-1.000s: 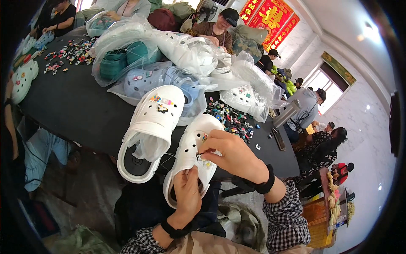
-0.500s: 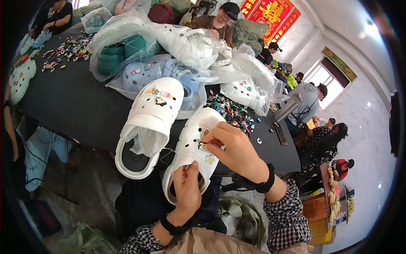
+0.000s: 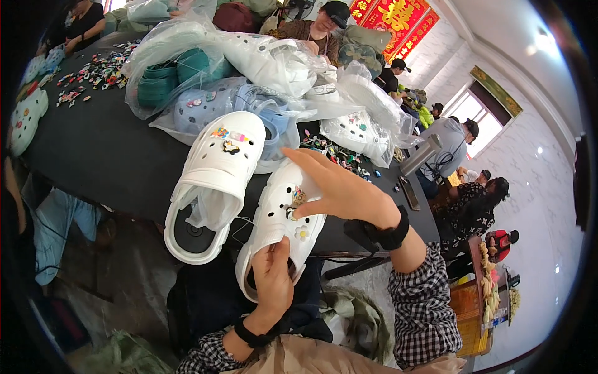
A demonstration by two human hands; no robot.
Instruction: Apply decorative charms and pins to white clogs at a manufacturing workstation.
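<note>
A white clog [image 3: 269, 209] rests toe-away at the table's near edge. My left hand [image 3: 273, 274] grips the rim of its opening, fingers tucked inside and out of sight. Above the toe, my right hand [image 3: 349, 190] is open, its fingers stretched out and its thumb tip by a small black-and-white shoe charm [image 3: 290, 214]. A colourful charm [image 3: 299, 196] and a daisy charm [image 3: 301, 233] also sit on this clog. To its left lies a second white clog [image 3: 215, 165], which bears several charms, among them a penguin-like one [image 3: 230, 148], and has clear plastic inside.
Bagged blue clogs [image 3: 196, 112], green clogs [image 3: 159, 84] and white clogs [image 3: 271, 62] pile up beyond. Loose charms [image 3: 327, 148] lie near my right hand, more [image 3: 103, 70] at far left. A phone [image 3: 409, 193] lies at the table's right edge. Other people sit around.
My right hand has gone from a pinch at the black-and-white charm to spread fingers above the clog's toe. My left hand keeps its hold. The view has shifted slightly.
</note>
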